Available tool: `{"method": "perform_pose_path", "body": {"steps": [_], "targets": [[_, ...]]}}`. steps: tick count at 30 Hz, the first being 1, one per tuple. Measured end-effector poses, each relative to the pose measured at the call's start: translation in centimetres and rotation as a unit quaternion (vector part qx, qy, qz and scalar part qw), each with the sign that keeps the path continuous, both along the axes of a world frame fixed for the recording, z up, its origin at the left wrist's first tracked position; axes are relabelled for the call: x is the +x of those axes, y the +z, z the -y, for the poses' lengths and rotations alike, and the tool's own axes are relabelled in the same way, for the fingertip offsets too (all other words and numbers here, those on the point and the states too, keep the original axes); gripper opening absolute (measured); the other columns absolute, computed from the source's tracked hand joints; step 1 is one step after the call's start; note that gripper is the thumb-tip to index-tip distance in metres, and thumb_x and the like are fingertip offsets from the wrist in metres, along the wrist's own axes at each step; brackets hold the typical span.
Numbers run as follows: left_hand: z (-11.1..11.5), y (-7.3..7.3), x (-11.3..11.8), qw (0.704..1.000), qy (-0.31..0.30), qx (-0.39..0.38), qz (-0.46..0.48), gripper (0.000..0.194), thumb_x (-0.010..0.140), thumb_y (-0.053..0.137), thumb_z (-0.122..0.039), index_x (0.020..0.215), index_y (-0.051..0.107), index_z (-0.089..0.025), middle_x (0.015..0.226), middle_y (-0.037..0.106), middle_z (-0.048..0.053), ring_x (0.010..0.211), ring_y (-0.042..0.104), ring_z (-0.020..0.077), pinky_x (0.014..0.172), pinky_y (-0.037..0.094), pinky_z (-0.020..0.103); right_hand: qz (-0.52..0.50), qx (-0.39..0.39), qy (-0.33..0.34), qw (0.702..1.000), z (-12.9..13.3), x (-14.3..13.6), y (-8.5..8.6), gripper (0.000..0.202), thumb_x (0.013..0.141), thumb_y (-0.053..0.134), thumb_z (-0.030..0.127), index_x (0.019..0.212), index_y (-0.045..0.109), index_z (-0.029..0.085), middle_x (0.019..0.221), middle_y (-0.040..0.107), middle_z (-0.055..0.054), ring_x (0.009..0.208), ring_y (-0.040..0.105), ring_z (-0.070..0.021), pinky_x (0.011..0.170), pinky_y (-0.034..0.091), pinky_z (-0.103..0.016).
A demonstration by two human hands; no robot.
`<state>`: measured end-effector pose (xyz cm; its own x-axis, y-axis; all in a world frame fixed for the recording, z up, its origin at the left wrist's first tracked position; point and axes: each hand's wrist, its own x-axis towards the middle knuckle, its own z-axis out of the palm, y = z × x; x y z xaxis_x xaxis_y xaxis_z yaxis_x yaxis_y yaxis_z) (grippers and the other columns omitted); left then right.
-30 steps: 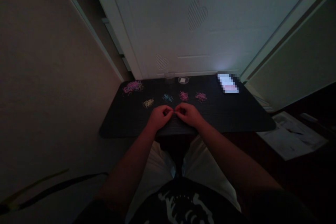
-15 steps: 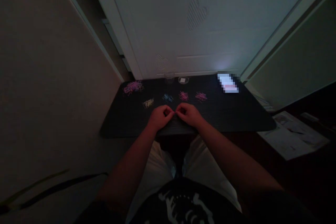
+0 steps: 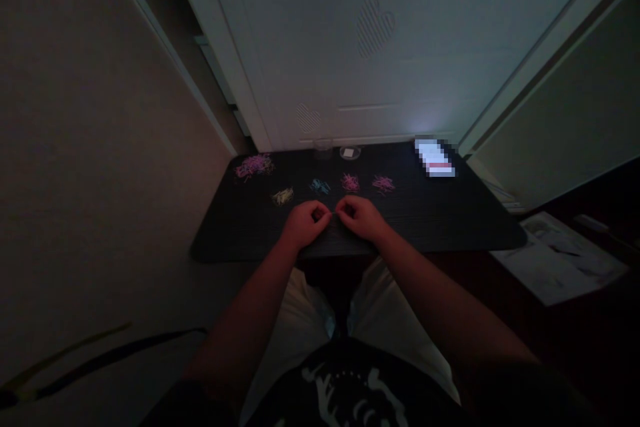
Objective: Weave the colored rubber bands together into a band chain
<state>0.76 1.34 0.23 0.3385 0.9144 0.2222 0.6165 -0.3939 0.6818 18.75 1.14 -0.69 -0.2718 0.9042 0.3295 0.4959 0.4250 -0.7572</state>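
My left hand (image 3: 306, 221) and my right hand (image 3: 361, 217) are pinched, fingertips facing each other with a small gap, low over the front middle of the dark table (image 3: 240, 230). Whatever lies between the fingertips is too small and dim to name. Beyond them, small thin pieces lie in piles: yellowish (image 3: 283, 197), blue (image 3: 319, 186), pink (image 3: 350, 182) and a second pink pile (image 3: 383, 183). A larger pink and purple pile (image 3: 254, 166) sits at the table's back left.
A clear container (image 3: 323, 148) and a round clear dish (image 3: 349, 153) with a white square stand at the back edge. A lit, pixelated screen (image 3: 435, 158) lies at the back right. A white door (image 3: 425, 80) rises behind. Papers (image 3: 560, 257) lie lower right.
The fingertips are slightly farther apart, my right hand having shifted a little to the right. The piles have not visibly changed.
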Motion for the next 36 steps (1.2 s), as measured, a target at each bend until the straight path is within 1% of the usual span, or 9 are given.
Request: {"method": "perform_pose_path", "body": {"steps": [8, 22, 29, 36], "targets": [[0.01, 0.08, 0.01, 1.0, -0.006, 0.0, 0.0, 0.015, 0.078, 0.056, -0.029, 0.079, 0.064, -0.017, 0.073, 0.064, 0.001, 0.065, 0.057, 0.0124, 0.063, 0.045, 0.024, 0.013, 0.018, 0.001, 1.0, -0.12, 0.11, 0.02, 0.005, 0.074, 0.055, 0.014, 0.075, 0.06, 0.016, 0.069, 0.058, 0.0, 0.061, 0.049, -0.01, 0.057, 0.038, -0.022], [0.08, 0.1, 0.02, 1.0, -0.009, 0.003, 0.009, 0.015, 0.078, 0.054, -0.028, 0.08, 0.064, -0.017, 0.074, 0.065, 0.002, 0.068, 0.058, 0.0128, 0.065, 0.046, 0.025, 0.027, -0.004, -0.001, 1.0, -0.05, 0.11, 0.25, 0.004, 0.075, 0.057, 0.017, 0.074, 0.061, 0.016, 0.069, 0.058, 0.0, 0.061, 0.049, -0.0102, 0.057, 0.037, -0.022], [0.07, 0.01, -0.06, 1.0, -0.006, 0.005, 0.006, 0.017, 0.079, 0.054, -0.028, 0.086, 0.065, -0.017, 0.079, 0.066, 0.002, 0.071, 0.059, 0.0137, 0.065, 0.046, 0.025, 0.03, -0.014, -0.007, 0.999, 0.1, 0.01, 0.49, 0.004, 0.074, 0.058, 0.017, 0.072, 0.061, 0.016, 0.067, 0.057, 0.0, 0.06, 0.048, -0.01, 0.056, 0.037, -0.022], [0.1, 0.05, -0.01, 1.0, -0.003, -0.003, 0.009, 0.018, 0.079, 0.054, -0.027, 0.087, 0.065, -0.017, 0.078, 0.066, 0.002, 0.07, 0.059, 0.0135, 0.064, 0.046, 0.025, 0.03, -0.016, -0.007, 0.999, 0.09, 0.02, 0.49, 0.003, 0.074, 0.058, 0.017, 0.071, 0.06, 0.016, 0.065, 0.056, 0.001, 0.058, 0.047, -0.0097, 0.055, 0.036, -0.022]]}}
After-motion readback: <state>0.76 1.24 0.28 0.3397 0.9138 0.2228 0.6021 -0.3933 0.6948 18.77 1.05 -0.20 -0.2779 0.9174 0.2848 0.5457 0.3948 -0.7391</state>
